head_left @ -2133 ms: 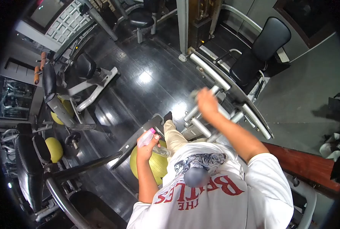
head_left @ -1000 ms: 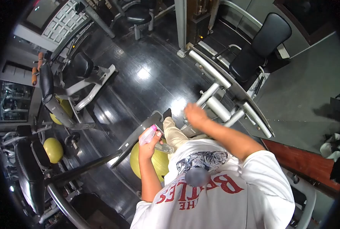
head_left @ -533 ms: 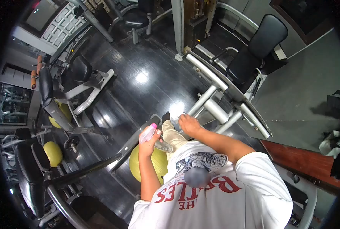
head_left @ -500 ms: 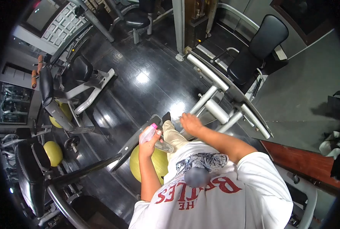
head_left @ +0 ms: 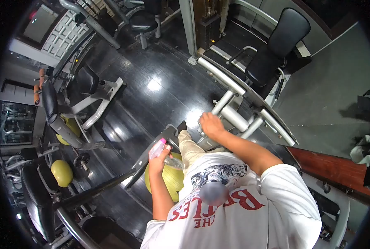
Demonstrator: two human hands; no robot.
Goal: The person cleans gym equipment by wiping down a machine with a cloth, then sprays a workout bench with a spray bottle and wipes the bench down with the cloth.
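My left hand (head_left: 156, 162) is wrapped round a clear plastic bottle (head_left: 156, 150) with a pink top, held tilted in front of my body. Part of the bottle is hidden by my fingers. A yellow exercise ball (head_left: 168, 177) lies below and behind that hand. My right hand (head_left: 211, 125) has its fingers curled, right beside the silver frame of a gym machine (head_left: 233, 118); I cannot tell what is in them. Between both hands, my leg in beige trousers (head_left: 190, 147) and a dark-socked foot (head_left: 182, 126) show.
A black padded seat machine (head_left: 272, 54) stands ahead on the right. Another bench machine (head_left: 93, 99) is on the left, with yellow balls (head_left: 62, 173) near it. A dark bar (head_left: 99, 189) runs across the lower left. Dark flooring (head_left: 151, 99) spreads ahead.
My right hand has shifted slightly right and upward, toward the machine frame. My left hand with the bottle has moved a little left and down. The view has tilted slightly.
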